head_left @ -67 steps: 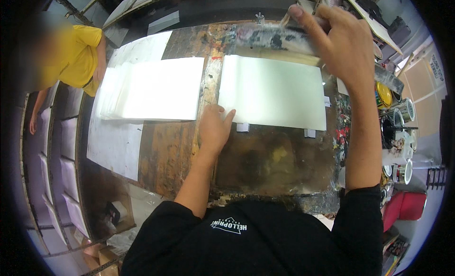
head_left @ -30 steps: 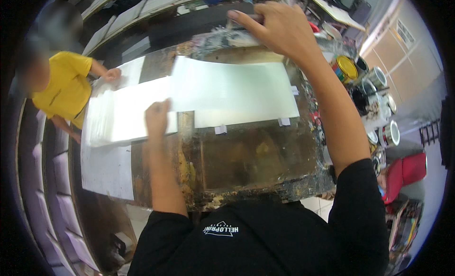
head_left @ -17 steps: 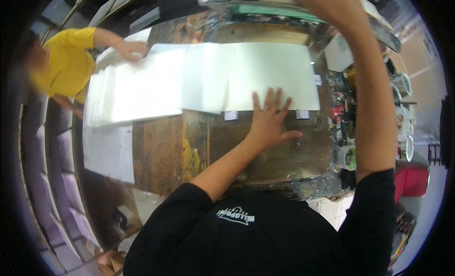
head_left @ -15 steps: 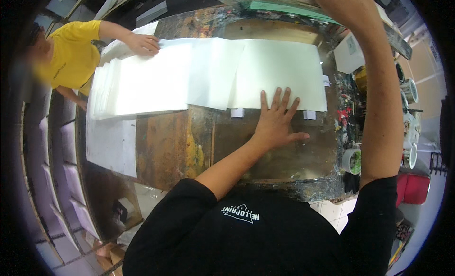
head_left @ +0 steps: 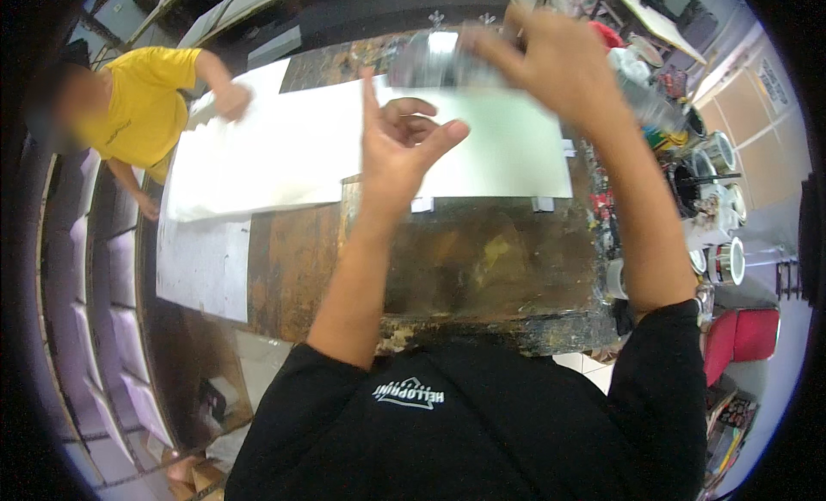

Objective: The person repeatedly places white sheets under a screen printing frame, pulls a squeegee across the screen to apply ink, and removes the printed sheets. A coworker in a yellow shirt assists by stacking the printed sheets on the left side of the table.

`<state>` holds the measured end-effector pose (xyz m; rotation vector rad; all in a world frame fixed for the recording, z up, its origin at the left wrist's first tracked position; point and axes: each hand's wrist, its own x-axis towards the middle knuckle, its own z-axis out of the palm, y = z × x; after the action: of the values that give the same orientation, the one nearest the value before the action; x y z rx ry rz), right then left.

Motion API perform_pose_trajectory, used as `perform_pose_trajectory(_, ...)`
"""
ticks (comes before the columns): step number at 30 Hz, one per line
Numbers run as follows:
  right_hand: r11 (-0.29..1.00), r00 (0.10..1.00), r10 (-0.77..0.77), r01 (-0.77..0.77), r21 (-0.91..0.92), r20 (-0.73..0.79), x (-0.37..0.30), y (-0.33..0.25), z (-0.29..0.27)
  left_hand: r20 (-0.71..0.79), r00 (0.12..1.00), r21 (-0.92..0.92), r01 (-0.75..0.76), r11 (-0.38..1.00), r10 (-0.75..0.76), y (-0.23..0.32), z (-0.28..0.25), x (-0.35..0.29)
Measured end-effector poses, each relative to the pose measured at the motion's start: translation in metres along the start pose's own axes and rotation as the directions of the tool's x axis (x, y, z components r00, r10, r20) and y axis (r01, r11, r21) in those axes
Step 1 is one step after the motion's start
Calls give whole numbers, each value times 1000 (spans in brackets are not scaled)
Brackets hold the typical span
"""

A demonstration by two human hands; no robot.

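Note:
My left hand is raised over the white sheets, index finger pointing up, other fingers bent, thumb apart, nothing visible in it. Farther back, my right hand is above the far edge of a pale sheet; motion smears its fingers, so any grip is unclear. Beside its fingertips is a blurred grey, see-through shape whose kind I cannot make out. The pale sheet lies on the stained wooden table, with small white tabs at its edges. Left of it sits a stack of white paper.
Across the stack at left, a co-worker in a yellow shirt has a blurred hand over the paper. Paint tins crowd the table's right side near a red chair. A rack stands at left.
My left hand has lifted off the pale sheet and moved left. My right hand has come down into view. The framed panel at the far edge has left its place. The co-worker's hand has drawn back left.

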<state>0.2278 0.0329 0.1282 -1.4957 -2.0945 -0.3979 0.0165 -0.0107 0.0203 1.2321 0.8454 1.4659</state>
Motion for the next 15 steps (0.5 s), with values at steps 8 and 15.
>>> perform_pose_trajectory(8,998,879,-46,23,55,474,-136,-18,65,9,982,788,111,606,-191,-68,-37,-75)
perform_pose_trajectory(15,999,890,26,-44,30,454,-176,-28,111,99,995,884,-85,459,-7,-108,-55,-90)
